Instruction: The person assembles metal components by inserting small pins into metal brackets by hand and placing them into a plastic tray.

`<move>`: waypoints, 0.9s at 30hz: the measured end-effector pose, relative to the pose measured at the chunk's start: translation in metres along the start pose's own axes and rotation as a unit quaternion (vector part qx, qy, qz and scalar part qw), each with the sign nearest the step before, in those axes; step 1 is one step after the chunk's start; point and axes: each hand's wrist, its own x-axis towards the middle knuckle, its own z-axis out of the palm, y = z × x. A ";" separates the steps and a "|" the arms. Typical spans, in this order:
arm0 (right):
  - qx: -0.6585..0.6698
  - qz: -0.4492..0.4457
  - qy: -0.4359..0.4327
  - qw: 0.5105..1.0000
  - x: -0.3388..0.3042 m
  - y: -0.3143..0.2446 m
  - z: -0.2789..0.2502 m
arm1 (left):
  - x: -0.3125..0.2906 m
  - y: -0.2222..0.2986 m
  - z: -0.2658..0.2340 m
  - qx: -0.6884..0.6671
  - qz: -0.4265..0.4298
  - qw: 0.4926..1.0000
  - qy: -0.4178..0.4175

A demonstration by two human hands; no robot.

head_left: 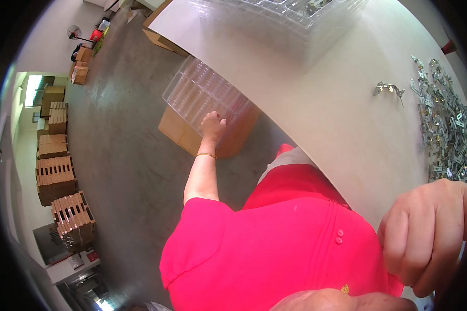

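Observation:
Out to the left, my left hand (213, 126) has its fingers curled at the near edge of a clear plastic tray (194, 85) with many compartments. The tray lies tilted over a brown cardboard box (179, 129) beside the table. Close to the camera at the right, my right hand (425, 233) is closed with its knuckles showing; whatever its fingers may hold is hidden. Beyond that hand, a heap of small metal clips (443, 124) spreads along the table's right side. One metal piece (390, 90) lies apart from the heap.
A stack of clear compartment trays (301, 20) stands at the far side of the pale table (316, 98). Another carton (158, 33) sits beneath the table's corner. Across the grey floor (124, 129), stacks of cardboard (56, 173) line the left wall. A fan (74, 32) stands farther back.

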 end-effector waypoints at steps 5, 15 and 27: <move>-0.007 0.025 0.016 1.000 -0.244 -0.136 0.001 | -0.003 -0.013 0.024 0.024 -0.003 0.999 -0.028; -0.008 0.001 0.026 1.000 0.053 0.033 0.021 | -0.018 -0.032 -0.035 -0.174 0.048 0.981 0.076; -0.023 -0.014 -0.001 1.000 0.030 0.023 0.044 | -0.064 -0.077 -0.107 -0.171 0.009 0.979 0.106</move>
